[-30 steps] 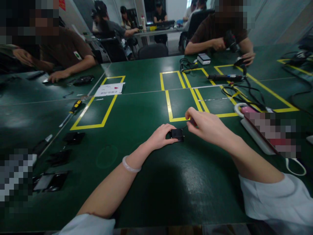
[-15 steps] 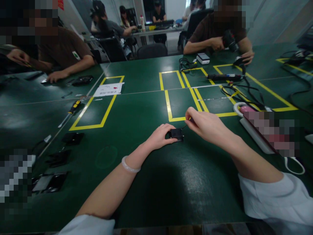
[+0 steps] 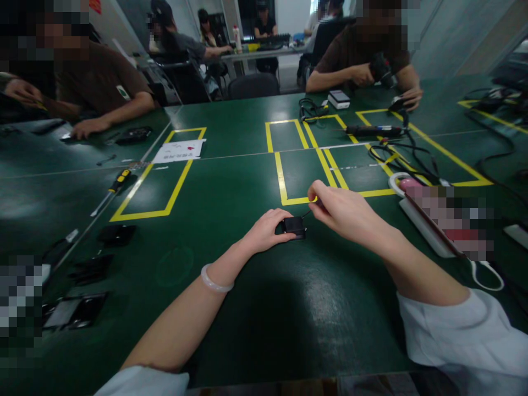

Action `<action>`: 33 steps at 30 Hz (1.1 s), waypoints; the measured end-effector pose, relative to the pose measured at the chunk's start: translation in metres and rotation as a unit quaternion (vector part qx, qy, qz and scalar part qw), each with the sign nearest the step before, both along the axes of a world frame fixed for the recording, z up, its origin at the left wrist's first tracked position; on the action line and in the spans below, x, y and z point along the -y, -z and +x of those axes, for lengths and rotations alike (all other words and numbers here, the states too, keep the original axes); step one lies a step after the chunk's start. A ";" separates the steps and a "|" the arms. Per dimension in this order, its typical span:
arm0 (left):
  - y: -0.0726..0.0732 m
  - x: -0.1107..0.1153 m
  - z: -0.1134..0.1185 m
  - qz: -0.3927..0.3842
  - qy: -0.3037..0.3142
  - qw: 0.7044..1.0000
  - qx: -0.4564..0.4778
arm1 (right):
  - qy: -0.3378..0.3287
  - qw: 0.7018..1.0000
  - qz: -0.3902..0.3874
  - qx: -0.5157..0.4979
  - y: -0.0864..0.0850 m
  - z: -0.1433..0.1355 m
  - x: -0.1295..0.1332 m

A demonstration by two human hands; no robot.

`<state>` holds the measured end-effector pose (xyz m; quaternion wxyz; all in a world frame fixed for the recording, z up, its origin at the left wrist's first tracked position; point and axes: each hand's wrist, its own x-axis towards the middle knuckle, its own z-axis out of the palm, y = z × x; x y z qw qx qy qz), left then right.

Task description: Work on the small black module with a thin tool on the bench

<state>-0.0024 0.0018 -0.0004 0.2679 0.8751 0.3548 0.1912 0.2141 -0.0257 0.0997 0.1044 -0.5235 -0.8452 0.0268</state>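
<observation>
A small black box-shaped part (image 3: pixel 294 226) rests on the green table (image 3: pixel 231 192) in front of me. My left hand (image 3: pixel 270 230) grips it from the left, thumb on the near side and fingers on the far side. Just right of it, my right hand (image 3: pixel 330 204) is closed in a pinch with its fingers curled. A thin dark wire or rod (image 3: pixel 306 213) runs from between its fingertips toward the black part. What else the right hand encloses is hidden.
A yellow-black screwdriver (image 3: pixel 119 181), black parts (image 3: pixel 116 234) and a black-and-silver packet (image 3: pixel 74 312) lie left. At right are a pink-and-white item (image 3: pixel 433 220) and cables (image 3: pixel 412 159). Across the table, one person holds a power drill (image 3: pixel 381 70); another sits far left.
The whole view has shifted slightly, so things sit a little further left. Both hands keep nearly the same pose around the black part.
</observation>
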 end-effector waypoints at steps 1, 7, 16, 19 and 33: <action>0.000 0.000 0.000 -0.001 0.000 1.000 0.000 | -0.002 1.000 0.002 -0.007 0.000 0.000 0.000; 0.002 0.000 0.000 0.004 -0.003 1.000 0.009 | -0.009 1.000 0.000 -0.016 0.001 0.001 0.000; -0.002 0.000 0.000 -0.003 -0.001 1.000 0.004 | 0.007 1.000 -0.002 0.008 -0.001 -0.001 -0.001; -0.001 0.000 0.000 0.002 -0.001 1.000 0.003 | -0.002 1.000 0.004 -0.011 0.001 0.001 -0.001; -0.001 0.000 -0.001 -0.006 0.000 1.000 0.007 | -0.045 0.999 0.002 -0.012 0.002 0.007 -0.004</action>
